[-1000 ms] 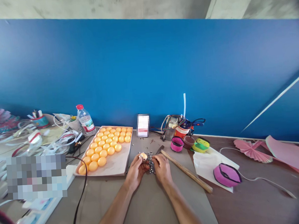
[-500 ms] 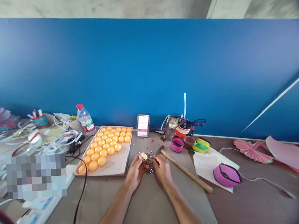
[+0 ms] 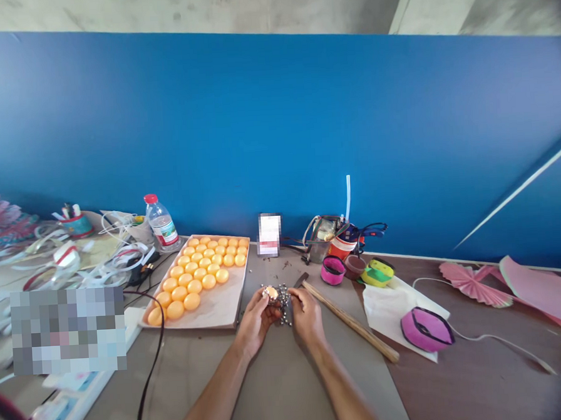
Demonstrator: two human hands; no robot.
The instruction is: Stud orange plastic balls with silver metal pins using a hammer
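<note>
My left hand is closed round an orange table tennis ball that has small silver beads about it. A cluster of silver beads lies between my two hands. My right hand is just right of the beads, its thumb and fingers pinched together; what they hold is too small to make out. Beyond my right hand lies a hammer, its wooden handle slanting towards the near right. A shallow box to the left carries rows of orange balls.
A plastic bottle with a red cap stands behind the box. Pink fabric bands and a yellow-green one lie to the right. A dark cable crosses the left side. A blue partition closes off the back.
My right hand has shifted slightly right, away from the beads. My left hand stays almost in place with the ball.
</note>
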